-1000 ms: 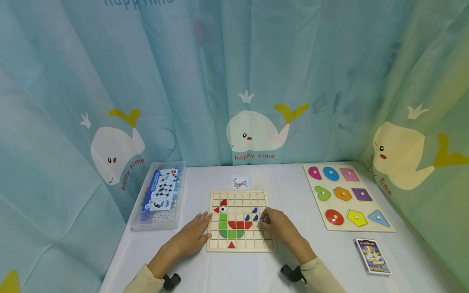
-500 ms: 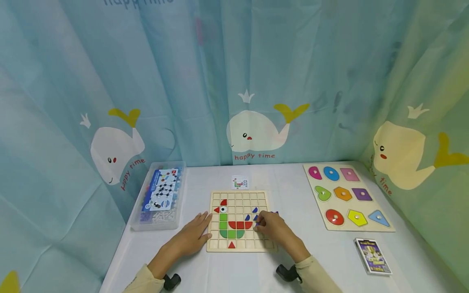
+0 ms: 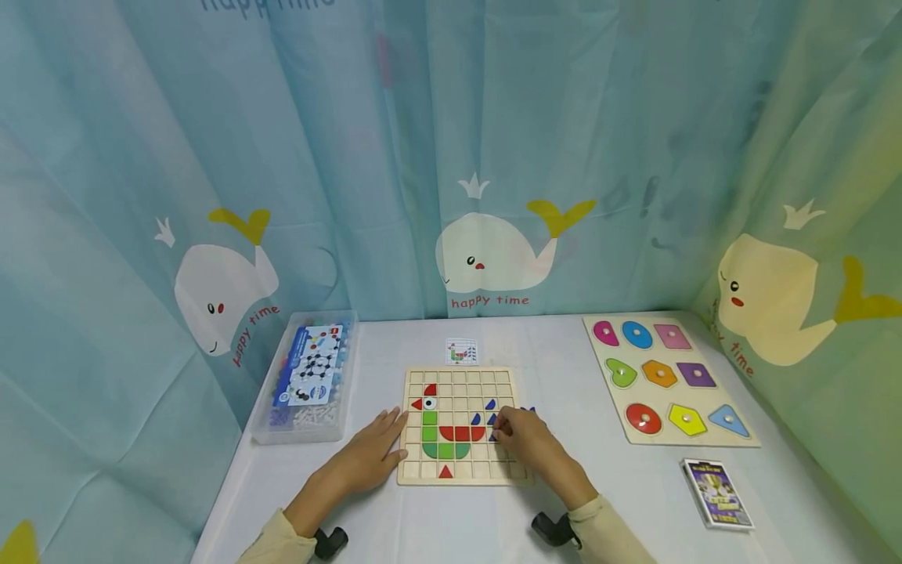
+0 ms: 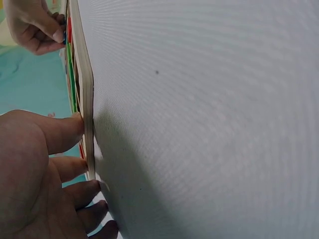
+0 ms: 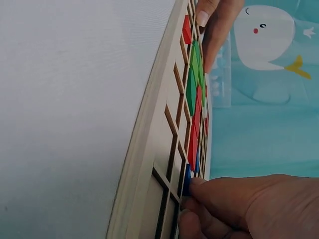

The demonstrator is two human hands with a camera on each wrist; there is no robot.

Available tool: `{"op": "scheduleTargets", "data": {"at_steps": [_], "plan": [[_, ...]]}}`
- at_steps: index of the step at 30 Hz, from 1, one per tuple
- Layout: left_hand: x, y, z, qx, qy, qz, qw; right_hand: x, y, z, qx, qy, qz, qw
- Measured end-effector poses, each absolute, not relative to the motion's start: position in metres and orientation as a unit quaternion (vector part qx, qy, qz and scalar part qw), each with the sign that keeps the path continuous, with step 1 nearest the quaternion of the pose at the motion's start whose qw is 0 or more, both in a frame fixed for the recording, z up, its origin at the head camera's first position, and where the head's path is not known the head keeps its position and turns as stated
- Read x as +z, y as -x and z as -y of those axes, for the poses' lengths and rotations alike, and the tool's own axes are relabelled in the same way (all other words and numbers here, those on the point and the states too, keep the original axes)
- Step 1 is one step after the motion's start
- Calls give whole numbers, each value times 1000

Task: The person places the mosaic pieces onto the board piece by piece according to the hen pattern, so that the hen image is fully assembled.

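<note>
A wooden grid board [image 3: 416, 475] bears flat green, red and blue pieces laid out as a bird. My left hand [image 3: 369, 453] rests at its left edge; in the left wrist view the extended thumb and fingers [image 4: 72, 169] touch the rim. Over the right part of the board, my right hand [image 3: 524, 439] has its fingers curled and pinches a blue quarter-round piece [image 5: 187, 180] at a grid cell. Several blue pieces [image 3: 490, 405] lie in cells just beyond these fingers. A red triangle [image 3: 445, 471] sits in the front row.
Blue pieces [image 3: 532, 409] lie behind the right hand. A small picture card [image 3: 461, 352] is beyond the board. At left stands a clear plastic box [image 3: 303, 427]; at right lie a shape puzzle board [image 3: 606, 376] and a card pack [image 3: 717, 493]. A curtain [image 3: 395, 235] hangs behind.
The right hand has moved a little left over the board with the blue piece, to the cell right of the red row. Blue pieces behind it have come into sight. The left hand stays put.
</note>
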State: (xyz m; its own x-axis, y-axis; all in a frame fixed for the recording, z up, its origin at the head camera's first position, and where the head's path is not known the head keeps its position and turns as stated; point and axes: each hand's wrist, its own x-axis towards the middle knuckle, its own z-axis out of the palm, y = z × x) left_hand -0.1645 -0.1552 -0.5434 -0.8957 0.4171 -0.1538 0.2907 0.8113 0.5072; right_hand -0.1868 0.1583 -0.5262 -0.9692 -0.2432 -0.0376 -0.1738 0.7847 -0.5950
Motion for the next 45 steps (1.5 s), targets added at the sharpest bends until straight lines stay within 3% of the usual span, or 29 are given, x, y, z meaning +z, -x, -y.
{"op": "scheduleTargets", "data": {"at_steps": [12,17,45], "plan": [[-539,163,155,248,-192,-941,130,-519,211,-195,-274,54,-960,26],[-538,162,155,249,-192,-940,129,-526,222,-207,-279,46,-958,48],[-541,164,155,237,-190,-944,132,-533,232,-212,-276,28,-960,30]]}}
